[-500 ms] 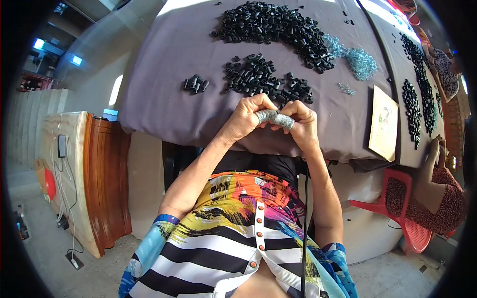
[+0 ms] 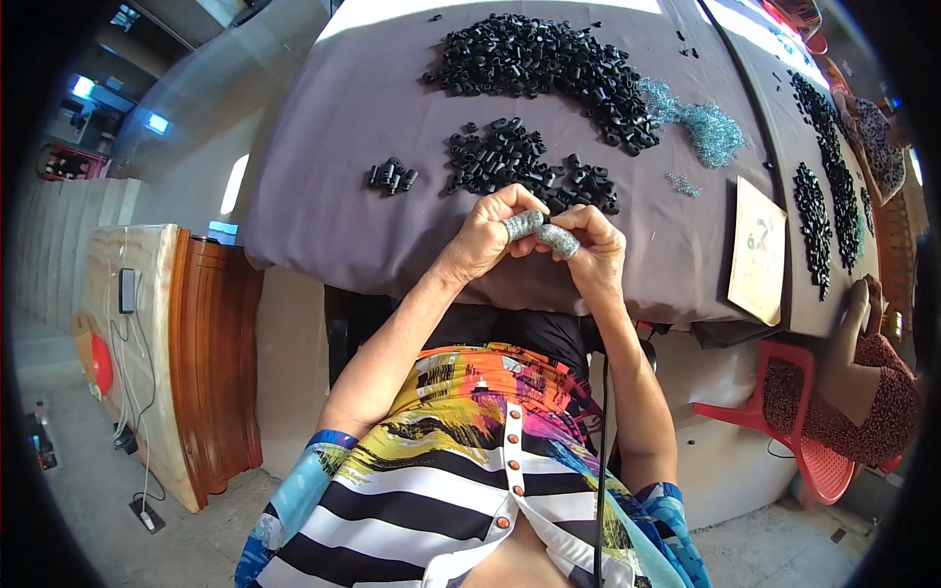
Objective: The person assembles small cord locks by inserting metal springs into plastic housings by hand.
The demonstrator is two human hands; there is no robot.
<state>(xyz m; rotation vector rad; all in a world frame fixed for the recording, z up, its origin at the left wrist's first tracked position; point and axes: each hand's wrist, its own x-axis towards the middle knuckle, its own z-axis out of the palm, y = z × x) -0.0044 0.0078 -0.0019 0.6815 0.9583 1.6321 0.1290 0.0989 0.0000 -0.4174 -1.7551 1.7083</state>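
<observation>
Close together at the table's near edge, my left hand point(image 2: 482, 237) and my right hand point(image 2: 598, 253) are both closed in a pinch. Between their fingertips is a small black piece point(image 2: 547, 220), mostly hidden by the fingers. A grey wrap point(image 2: 522, 225) covers a finger of the left hand, and another grey wrap point(image 2: 557, 241) covers a finger of the right. Just beyond them lies a pile of small black tubular pieces point(image 2: 498, 155). A smaller cluster of black pieces point(image 2: 392, 176) sits to the left.
A large heap of black pieces point(image 2: 534, 61) spreads across the far cloth point(image 2: 333, 127). Beside it are fine silvery-blue metal bits point(image 2: 714, 132). A flat board point(image 2: 757, 250) lies at right. Another person point(image 2: 843, 382) sits by a red chair point(image 2: 779, 402); a wooden cabinet point(image 2: 218, 363) stands left.
The wrapped fingers have drawn slightly apart, and the small black piece shows between the fingertips. Both hands stay in nearly the same place; the view has shifted slightly.
</observation>
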